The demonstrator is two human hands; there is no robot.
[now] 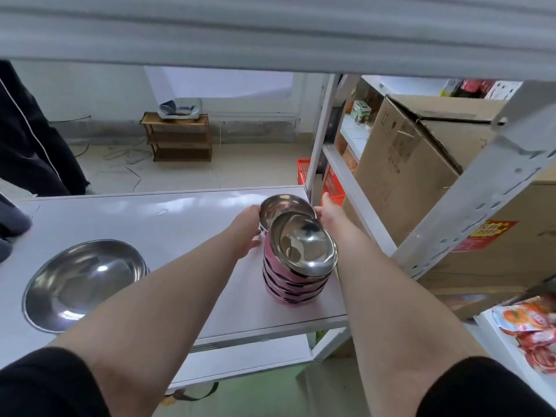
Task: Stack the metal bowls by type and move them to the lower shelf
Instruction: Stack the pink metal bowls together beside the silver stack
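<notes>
A stack of several pink-sided metal bowls (296, 278) stands near the right end of the white shelf (168, 224). Behind that stack sits a plain steel bowl (281, 207), partly hidden by it. My left hand (245, 233) touches the steel bowl's left rim, and my right hand (329, 213) cups its right side, so both hands grip it. A large steel basin (84, 281) rests on the shelf at the left. A lower shelf board (252, 356) shows beneath the front edge.
A grey shelf beam (270, 34) runs overhead. White uprights (469, 188) stand to the right, with cardboard boxes (421, 176), a red basket (332, 185) and snack packets (535, 329). A person in dark clothes (30, 139) stands far left. A small wooden rack (179, 136) is on the floor behind.
</notes>
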